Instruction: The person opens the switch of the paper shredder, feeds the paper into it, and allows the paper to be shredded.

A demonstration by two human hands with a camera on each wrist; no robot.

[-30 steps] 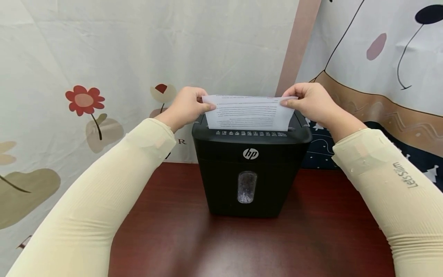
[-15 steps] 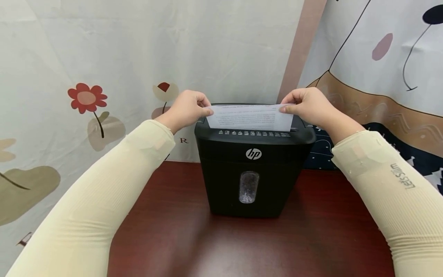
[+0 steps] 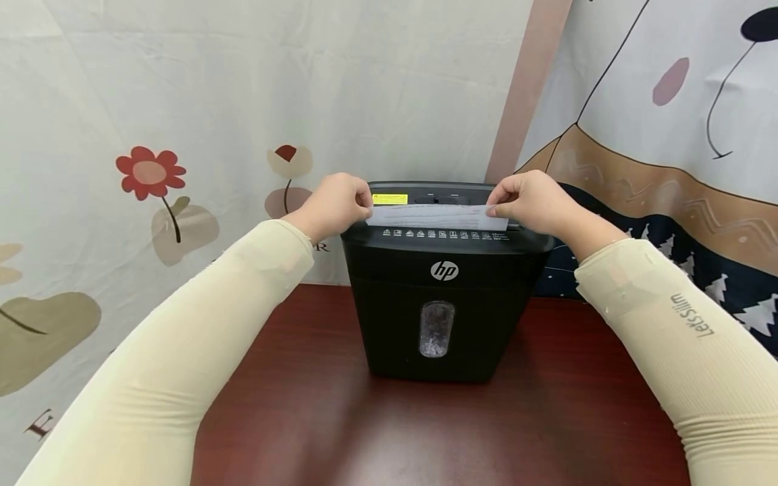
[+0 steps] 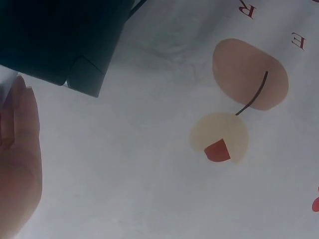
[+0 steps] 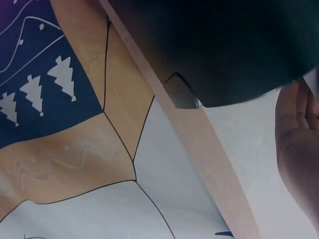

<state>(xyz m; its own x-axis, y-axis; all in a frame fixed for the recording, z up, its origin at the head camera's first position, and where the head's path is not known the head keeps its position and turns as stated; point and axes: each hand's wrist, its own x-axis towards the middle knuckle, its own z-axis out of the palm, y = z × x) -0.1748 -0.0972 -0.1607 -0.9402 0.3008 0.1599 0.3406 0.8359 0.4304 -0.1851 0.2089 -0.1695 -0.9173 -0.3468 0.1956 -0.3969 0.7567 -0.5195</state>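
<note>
A printed sheet of paper [image 3: 434, 217] stands in the top slot of a black HP paper shredder [image 3: 395, 297], with only a narrow upper strip showing. My left hand [image 3: 338, 206] pinches the sheet's upper left corner between thumb and fingers. At the opposite corner, my right hand [image 3: 535, 202] pinches it the same way. The lower part of the paper is hidden inside the shredder. Shreds show in its oval window [image 3: 436, 329]. In the left wrist view the hand [image 4: 20, 159] is cut off by the frame edge, beside the shredder's dark body [image 4: 55, 40].
The shredder stands on a dark red wooden table [image 3: 292, 418]. Close behind it hangs a pale curtain [image 3: 395, 88] with printed flowers. To the right is a second patterned cloth [image 3: 614, 169]. A yellow label [image 3: 390, 199] marks the shredder's top.
The sheet has sunk deeper into the slot, so less of it shows. Both hands have come down with it, still pinching its corners. The yellow label is now uncovered.
</note>
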